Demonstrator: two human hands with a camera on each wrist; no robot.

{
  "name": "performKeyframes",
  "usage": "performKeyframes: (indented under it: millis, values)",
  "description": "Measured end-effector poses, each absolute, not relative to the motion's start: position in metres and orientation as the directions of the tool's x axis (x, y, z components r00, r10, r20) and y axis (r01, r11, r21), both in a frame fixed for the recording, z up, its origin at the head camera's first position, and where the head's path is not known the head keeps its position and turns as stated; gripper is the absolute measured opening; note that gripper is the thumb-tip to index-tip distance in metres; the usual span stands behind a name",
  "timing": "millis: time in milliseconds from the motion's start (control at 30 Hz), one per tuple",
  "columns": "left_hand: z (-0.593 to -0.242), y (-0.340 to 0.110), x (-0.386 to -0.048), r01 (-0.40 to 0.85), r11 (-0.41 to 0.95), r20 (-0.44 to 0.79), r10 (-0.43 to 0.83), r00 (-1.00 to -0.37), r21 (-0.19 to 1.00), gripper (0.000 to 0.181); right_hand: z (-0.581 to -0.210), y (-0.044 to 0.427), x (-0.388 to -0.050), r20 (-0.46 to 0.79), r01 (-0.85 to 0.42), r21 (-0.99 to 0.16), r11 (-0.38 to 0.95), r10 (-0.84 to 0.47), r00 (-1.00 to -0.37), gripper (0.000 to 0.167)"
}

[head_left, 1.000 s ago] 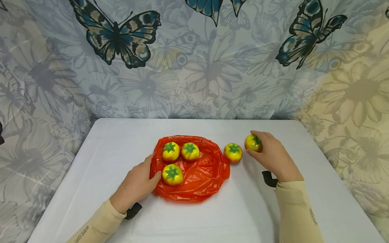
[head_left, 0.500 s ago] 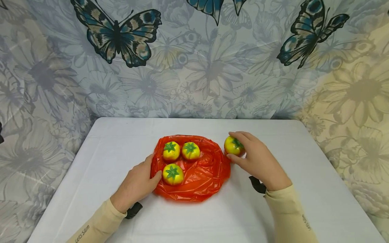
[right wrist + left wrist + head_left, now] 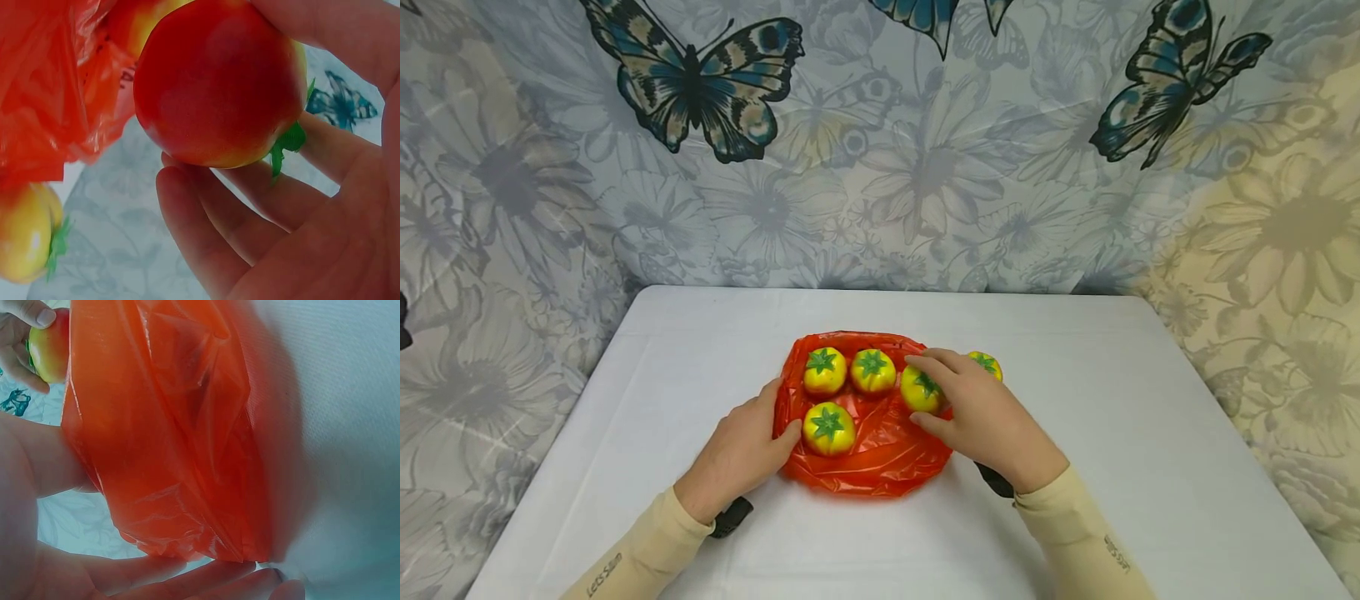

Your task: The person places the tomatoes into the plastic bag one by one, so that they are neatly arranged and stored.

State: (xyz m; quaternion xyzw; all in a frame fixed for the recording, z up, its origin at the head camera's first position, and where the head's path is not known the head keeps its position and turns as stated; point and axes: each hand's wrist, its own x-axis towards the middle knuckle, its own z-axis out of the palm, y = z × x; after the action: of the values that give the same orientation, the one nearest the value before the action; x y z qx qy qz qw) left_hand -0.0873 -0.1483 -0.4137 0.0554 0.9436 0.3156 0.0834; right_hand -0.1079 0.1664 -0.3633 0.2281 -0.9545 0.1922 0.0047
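From here, the left hand [image 3: 737, 450] pinches the left rim of the red bag [image 3: 880, 479], probably to steady it and hold its mouth wide. Three tomatoes [image 3: 828, 429] sit in the bag's left half. Over its right half, a fourth tomato [image 3: 922, 389] is pinched between thumb and fingers by the right hand [image 3: 981, 417], seemingly for a light hold. A fifth tomato [image 3: 986, 365], half hidden, lies right of the bag, handily close.
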Motion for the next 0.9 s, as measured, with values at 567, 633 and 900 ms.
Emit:
performKeyframes:
  millis: [567,633,900]
  values:
    - [-0.412,-0.149,-0.087,0.039,0.798,-0.142,0.154,-0.978,0.602,0.074,-0.38,0.133,-0.095,0.038,-0.531,-0.336,0.778,-0.552,-0.833,0.068]
    - [-0.412,-0.149,-0.087,0.042,0.796,-0.139,0.157,-0.978,0.604,0.074,-0.382,0.131,-0.095,0.025,-0.528,-0.334,0.781,-0.553,-0.833,0.068]
    - [-0.412,-0.148,-0.089,0.045,0.794,-0.136,0.16,-0.978,0.606,0.074,-0.387,0.124,-0.094,-0.014,-0.536,-0.323,0.78,-0.571,-0.821,0.065]
